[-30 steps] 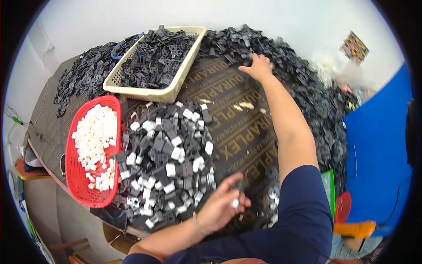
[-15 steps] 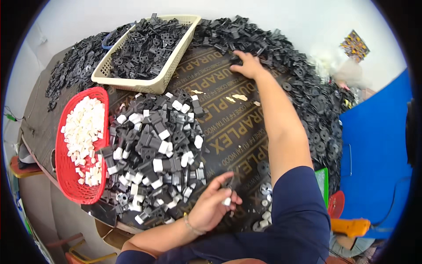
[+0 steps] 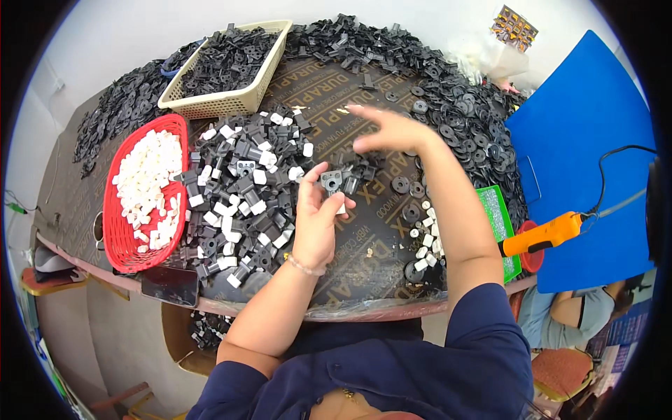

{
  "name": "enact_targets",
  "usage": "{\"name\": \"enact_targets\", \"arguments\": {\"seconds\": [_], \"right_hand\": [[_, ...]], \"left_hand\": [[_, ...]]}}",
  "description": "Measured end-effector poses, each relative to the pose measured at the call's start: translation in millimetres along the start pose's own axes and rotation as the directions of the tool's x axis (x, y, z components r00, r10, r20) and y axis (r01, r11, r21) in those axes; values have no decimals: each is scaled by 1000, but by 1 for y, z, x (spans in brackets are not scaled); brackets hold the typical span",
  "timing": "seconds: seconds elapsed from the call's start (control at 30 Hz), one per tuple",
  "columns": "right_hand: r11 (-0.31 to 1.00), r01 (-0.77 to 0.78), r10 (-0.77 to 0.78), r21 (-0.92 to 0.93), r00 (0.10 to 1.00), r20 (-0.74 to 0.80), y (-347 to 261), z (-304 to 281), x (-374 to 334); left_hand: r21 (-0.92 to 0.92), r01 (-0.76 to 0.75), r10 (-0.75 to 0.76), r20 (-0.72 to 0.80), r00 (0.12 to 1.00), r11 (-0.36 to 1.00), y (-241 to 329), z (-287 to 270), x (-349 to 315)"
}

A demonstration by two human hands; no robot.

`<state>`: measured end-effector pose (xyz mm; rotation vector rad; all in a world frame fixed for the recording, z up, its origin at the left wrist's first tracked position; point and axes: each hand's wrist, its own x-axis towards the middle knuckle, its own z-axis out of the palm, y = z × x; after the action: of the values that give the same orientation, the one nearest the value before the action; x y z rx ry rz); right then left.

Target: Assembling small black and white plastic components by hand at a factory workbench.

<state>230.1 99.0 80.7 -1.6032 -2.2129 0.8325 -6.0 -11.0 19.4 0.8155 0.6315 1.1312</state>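
My left hand is closed around a black plastic part with holes in its flat face. A white piece shows by the thumb of that hand. My right hand, slightly blurred, hovers over the table with its fingers spread and nothing in them. Just below it, several loose black parts lie beside the left fingertips. To the left of my left hand spreads a heap of black parts with white blocks fitted on them.
A red basket of white blocks stands left. Behind is a cream basket of black parts. Black pieces and discs line the far and right edges. At right are a green tray, an orange tool and a blue panel.
My right hand has drawn back from the far pile toward my left hand, and loose black parts now lie between them. My left hand has moved up and forward with its part.
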Motion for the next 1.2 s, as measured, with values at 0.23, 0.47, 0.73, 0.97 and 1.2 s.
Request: {"name": "enact_targets", "arguments": {"seconds": [0.23,0.47,0.73,0.97,1.2], "right_hand": [[932,-359,284,-55,813,-508,152,-69,123],[737,-674,590,37,617,-521,188,-88,241],[805,-574,473,-149,773,-423,151,-48,243],[883,-369,265,-291,902,-341,69,38,105],[925,-252,166,-286,942,-292,12,99,-31]], "left_hand": [[-158,261,-254,65,965,952,-23,7,2],[-335,532,-522,126,843,778,-26,2,1],[-386,484,-491,88,867,785,-22,4,-2],[-236,210,-210,25,977,949,-20,9,-5],[437,-418,429,79,900,797,36,5,1]]}}
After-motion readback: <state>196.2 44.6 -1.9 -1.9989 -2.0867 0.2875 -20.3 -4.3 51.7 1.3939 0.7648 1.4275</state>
